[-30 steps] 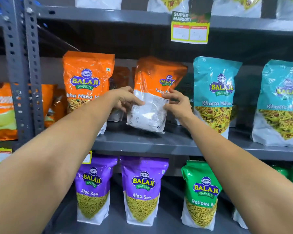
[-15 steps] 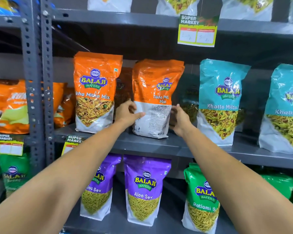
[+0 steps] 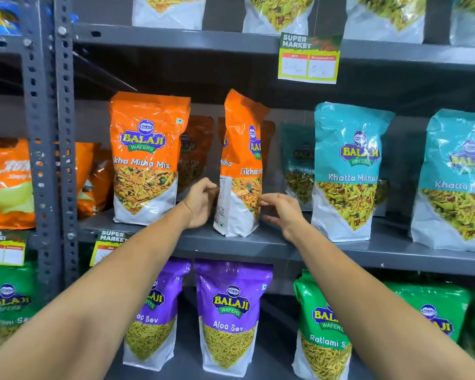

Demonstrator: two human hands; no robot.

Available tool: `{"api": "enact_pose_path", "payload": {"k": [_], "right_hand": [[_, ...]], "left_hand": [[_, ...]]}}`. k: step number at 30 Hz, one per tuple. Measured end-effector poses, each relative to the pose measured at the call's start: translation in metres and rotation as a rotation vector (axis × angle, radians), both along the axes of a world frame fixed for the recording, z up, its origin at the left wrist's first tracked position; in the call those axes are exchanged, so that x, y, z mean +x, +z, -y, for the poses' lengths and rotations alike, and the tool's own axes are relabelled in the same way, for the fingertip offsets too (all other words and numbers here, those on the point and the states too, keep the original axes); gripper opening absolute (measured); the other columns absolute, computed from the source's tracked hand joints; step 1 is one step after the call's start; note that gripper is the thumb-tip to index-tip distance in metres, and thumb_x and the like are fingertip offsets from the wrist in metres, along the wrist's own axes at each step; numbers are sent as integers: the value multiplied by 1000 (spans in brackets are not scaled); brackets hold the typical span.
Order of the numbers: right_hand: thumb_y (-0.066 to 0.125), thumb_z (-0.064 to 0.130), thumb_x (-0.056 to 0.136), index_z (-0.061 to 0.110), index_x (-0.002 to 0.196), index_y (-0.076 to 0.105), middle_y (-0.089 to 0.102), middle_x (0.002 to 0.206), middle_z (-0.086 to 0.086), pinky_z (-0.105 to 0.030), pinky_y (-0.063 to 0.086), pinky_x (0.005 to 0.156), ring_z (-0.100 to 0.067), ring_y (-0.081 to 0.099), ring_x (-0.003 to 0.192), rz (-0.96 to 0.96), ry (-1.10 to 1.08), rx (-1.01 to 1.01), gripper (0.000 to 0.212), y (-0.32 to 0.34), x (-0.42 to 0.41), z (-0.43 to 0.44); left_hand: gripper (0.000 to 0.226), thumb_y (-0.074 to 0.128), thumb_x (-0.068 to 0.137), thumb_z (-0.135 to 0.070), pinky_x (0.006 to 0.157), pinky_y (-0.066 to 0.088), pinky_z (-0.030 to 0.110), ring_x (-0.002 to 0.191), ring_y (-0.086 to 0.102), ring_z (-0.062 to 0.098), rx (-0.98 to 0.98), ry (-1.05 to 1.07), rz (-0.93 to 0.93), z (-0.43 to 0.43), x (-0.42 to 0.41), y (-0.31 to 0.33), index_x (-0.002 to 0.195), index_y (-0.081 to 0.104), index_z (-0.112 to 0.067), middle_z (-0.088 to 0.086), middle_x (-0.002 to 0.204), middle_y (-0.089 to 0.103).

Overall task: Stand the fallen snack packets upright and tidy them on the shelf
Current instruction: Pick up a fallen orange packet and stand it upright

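Observation:
An orange Tikha Mitha Mix packet (image 3: 242, 149) stands upright on the grey middle shelf (image 3: 285, 245), turned so that its narrow side faces me. My left hand (image 3: 202, 204) is curled around its lower left edge. My right hand (image 3: 284, 212) is just right of it with fingers spread, and only the fingertips touch the packet's lower right side. Another orange packet (image 3: 146, 160) stands upright to the left, facing front. More orange packets stand in shadow behind both.
Two teal Khatta Mitha packets (image 3: 348, 171) (image 3: 455, 182) stand to the right on the same shelf. Purple Aloo Sev packets (image 3: 231, 316) and green Ratlami Sev packets (image 3: 324, 333) fill the shelf below. A perforated steel post (image 3: 50, 133) rises at the left. A price tag (image 3: 309, 58) hangs from the shelf above.
The tilted orange packet has been set down on the shelf and twisted from back-facing to edge-on. My right hand has loosened to fingertips. My view has moved closer.

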State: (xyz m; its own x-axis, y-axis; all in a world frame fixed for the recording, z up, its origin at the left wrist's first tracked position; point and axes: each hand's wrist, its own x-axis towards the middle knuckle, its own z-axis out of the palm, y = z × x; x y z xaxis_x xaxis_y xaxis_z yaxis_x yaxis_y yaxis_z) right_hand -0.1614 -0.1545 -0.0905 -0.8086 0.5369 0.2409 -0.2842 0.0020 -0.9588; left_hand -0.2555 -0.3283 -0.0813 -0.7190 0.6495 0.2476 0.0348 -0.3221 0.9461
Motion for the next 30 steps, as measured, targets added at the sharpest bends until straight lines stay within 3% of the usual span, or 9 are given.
{"api": "enact_pose_path", "payload": {"k": [4,8,11,13,16,19,21,25,30], "right_hand": [[71,18,79,17,132,43,57,129,-9,-47,40,106,-25,54,119,10,108,-44,60,-6,-8,0],[84,36,60,15,125,49,63,121,-6,-37,51,83,-21,61,107,45,50,118,77,-9,-7,-2],[86,54,38,19,107,51,63,108,-4,-42,52,80,-23,63,101,88,-18,255,85,-5,-4,-1],[83,63,34,21,95,52,63,98,-3,-42,54,78,-20,63,92,127,-49,309,81,0,-1,1],[69,74,49,15,81,59,62,80,-1,-33,48,61,-17,56,72,58,-163,264,68,12,3,-2],[61,52,82,11,83,64,64,78,-3,-31,50,66,-15,58,73,-138,-218,142,41,31,1,-11],[57,32,91,11,90,66,66,79,-1,-29,53,66,-14,59,74,-167,-202,132,23,39,-2,-11],[54,12,93,9,94,64,66,84,-6,-33,54,69,-14,56,69,-135,-204,124,10,43,-5,-10],[53,16,94,16,76,59,68,82,-3,-32,56,63,-14,63,71,-115,-145,104,19,41,-4,-9]], "left_hand": [[47,24,88,-35,83,47,34,85,65,25,46,-119,73,-10,-4,-1,87,67,-15,8,80,74],[56,22,96,-46,69,53,32,82,64,20,53,50,96,-23,-10,5,86,70,-21,2,99,73],[43,30,97,-36,82,53,36,96,61,29,-45,381,-34,-24,-21,8,106,65,-12,9,118,63],[40,38,95,-30,89,46,38,106,59,32,-54,710,-172,-19,-29,6,109,65,-5,17,116,65],[35,42,96,-37,76,41,26,91,55,17,201,815,-278,-10,-24,6,104,63,-10,4,98,65],[24,51,92,-39,68,42,15,76,54,-2,239,776,-492,-7,-15,7,90,60,-17,-7,82,60],[17,57,90,-35,75,45,21,79,56,0,205,775,-588,-6,-14,7,86,58,-18,-4,83,61],[12,61,89,-29,77,46,24,85,57,8,252,738,-489,-7,-11,8,85,58,-18,-4,87,62],[10,61,88,-18,88,50,34,96,60,19,319,596,-289,-5,-12,7,95,64,-11,4,93,66]]}}
